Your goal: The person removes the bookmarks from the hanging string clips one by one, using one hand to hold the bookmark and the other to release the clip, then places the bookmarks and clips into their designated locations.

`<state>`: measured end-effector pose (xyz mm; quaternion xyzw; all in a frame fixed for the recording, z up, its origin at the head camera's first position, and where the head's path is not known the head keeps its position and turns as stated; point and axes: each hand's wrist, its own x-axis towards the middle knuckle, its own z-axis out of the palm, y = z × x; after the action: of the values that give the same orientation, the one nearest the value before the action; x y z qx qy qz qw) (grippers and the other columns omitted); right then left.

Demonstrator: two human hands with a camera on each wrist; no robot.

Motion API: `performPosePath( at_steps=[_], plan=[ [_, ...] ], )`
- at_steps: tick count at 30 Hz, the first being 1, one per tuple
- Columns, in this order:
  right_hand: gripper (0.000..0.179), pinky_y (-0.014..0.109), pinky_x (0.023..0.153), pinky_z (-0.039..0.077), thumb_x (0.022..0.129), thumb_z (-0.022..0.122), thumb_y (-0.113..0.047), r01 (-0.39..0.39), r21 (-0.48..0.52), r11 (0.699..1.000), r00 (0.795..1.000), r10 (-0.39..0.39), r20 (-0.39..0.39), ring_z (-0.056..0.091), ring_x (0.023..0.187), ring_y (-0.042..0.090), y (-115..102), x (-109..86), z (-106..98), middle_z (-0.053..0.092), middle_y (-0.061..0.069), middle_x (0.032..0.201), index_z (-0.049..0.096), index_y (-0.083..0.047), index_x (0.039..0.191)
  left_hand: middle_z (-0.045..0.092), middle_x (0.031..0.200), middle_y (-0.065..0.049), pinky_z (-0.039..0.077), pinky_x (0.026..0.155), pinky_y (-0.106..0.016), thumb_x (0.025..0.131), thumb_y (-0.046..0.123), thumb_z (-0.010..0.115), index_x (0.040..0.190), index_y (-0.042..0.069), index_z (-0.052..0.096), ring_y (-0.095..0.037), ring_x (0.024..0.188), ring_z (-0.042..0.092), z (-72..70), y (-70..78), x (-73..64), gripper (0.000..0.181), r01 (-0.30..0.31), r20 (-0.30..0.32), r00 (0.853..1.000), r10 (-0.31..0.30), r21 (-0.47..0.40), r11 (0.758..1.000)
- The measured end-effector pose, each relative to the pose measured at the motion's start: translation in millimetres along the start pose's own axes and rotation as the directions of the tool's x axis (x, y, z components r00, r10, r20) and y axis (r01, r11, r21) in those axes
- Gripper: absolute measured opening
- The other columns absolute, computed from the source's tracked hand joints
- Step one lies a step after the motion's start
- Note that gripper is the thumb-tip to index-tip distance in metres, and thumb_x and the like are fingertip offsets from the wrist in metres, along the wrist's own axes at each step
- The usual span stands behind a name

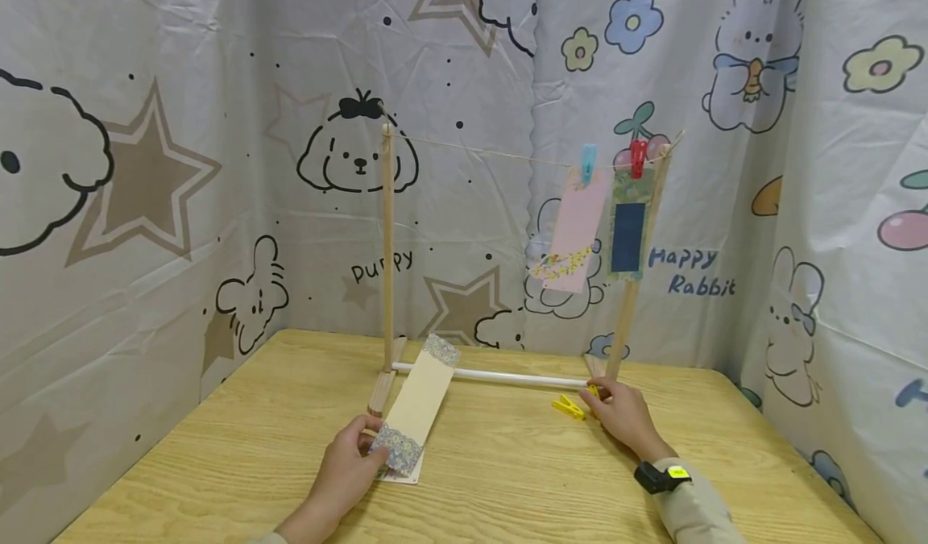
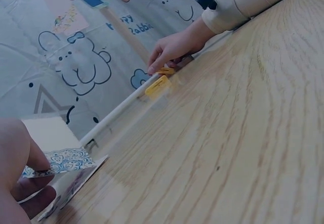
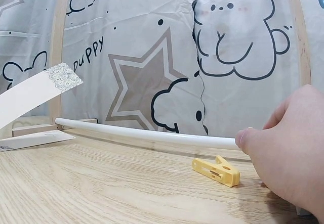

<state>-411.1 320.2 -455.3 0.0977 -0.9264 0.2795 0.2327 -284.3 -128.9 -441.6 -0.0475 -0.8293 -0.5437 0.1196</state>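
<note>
My left hand [image 1: 346, 465] holds a cream card [image 1: 419, 399] with blue floral bands at both ends, pinching its near end. The card's far end is raised off the table; a second card [image 1: 408, 476] lies beneath it. By the right foot of a wooden frame, my right hand [image 1: 627, 417] pinches a yellow clothespin [image 2: 166, 71], mostly hidden by the fingers. Just left of these fingertips, another yellow clothespin [image 3: 217, 171] lies on the table.
A string [image 1: 478, 151] spans two wooden posts. From its right part hang a pink card [image 1: 576, 226] under a blue clothespin [image 1: 588, 164] and a green-and-navy card [image 1: 627, 234] under a red clothespin [image 1: 638, 159]. A white rod [image 1: 518, 379] joins the posts low down.
</note>
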Motion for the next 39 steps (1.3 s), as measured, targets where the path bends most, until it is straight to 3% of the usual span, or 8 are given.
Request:
performPosePath(
  at_steps=[18,39],
  plan=[
    [0.038,0.050,0.077,0.053,0.099,0.073,-0.031,-0.011,0.001,1.000,1.000,0.011,0.013,0.067,0.090,0.030,-2.4,-1.4,-3.1,0.072,0.009,0.096,0.072,-0.002,0.123,0.060,0.076,-0.002,0.041,0.062,-0.033,0.083,0.004,0.070,0.113,-0.001,0.061,-0.019,0.068,0.051,0.5,2.3,-2.1,0.031,0.071,-0.013,0.997,-0.070,0.033,0.997],
    [0.040,0.052,0.078,0.053,0.099,0.073,-0.033,-0.005,-0.001,1.000,1.000,0.005,0.011,0.068,0.091,0.031,-2.0,-1.6,-1.3,0.073,0.009,0.097,0.072,-0.002,0.123,0.065,0.085,-0.002,0.046,0.071,-0.036,0.088,0.010,0.071,0.114,-0.002,0.061,-0.019,0.080,0.057,-0.4,2.7,-1.4,0.030,0.083,0.012,0.996,-0.083,0.045,0.996]
  ],
)
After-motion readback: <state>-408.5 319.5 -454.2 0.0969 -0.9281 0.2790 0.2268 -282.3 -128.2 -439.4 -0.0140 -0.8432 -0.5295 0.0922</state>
